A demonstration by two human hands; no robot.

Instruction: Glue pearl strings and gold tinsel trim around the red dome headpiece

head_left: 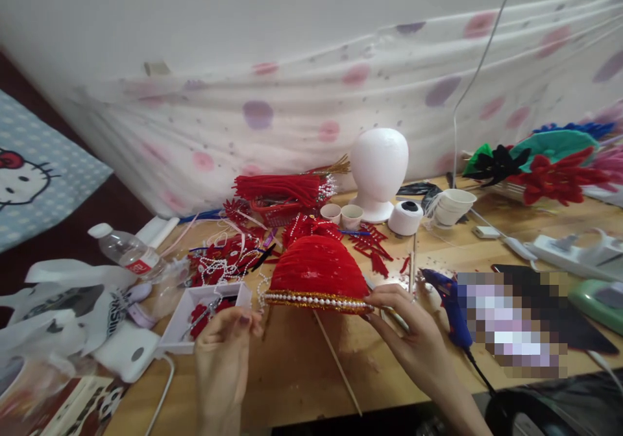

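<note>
A red pleated fabric cap (318, 267) is in front of me, its lower edge trimmed with gold and a row of white pearl beads (311, 300). My right hand (409, 326) grips the cap's right edge between thumb and fingers. Just left of and below the trim, my left hand (226, 339) is closed in a pinch. Whatever lies between its fingertips is too small to make out. Beneath the cap, a thin wooden stick (338, 361) slants across the table.
A white foam head (379, 170) stands behind the cap. Left are a white tray (170, 322), bead strings (226, 261) and a plastic bottle (126, 251). A blue glue gun (450, 306) lies right, near a power strip (569, 254). Paper cups (351, 217) and a thread cone (405, 218) stand behind.
</note>
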